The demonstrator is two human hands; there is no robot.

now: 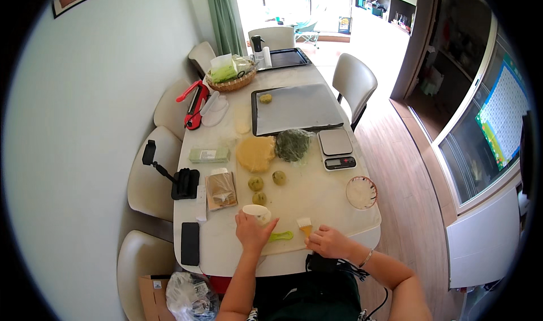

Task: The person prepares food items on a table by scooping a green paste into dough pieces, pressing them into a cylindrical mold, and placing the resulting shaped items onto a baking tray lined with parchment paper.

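My left hand [251, 232] is wrapped round a small white cup-like piece [257, 210], its oval opening facing up. Between the fingers of my right hand [329, 242] is a pastry brush [305, 225] with pale bristles and a yellow handle, bristles pointing away from me. A bright green handle-like tool [280, 236] lies on the mat between both hands. Just beyond the cup sit three speckled dough balls, the closest being this one [259, 198]. Farther off are a large yellow dough mass [255, 153] and a dark green mass in plastic wrap [293, 145].
A paper-lined baking tray [300, 109] bears one dough piece [265, 98]. At the right are a kitchen scale [337, 150] and a round clear dish [361, 192]. Leftward lie a phone-like black slab [190, 243], a black stand [185, 183] and a brown packet [221, 190].
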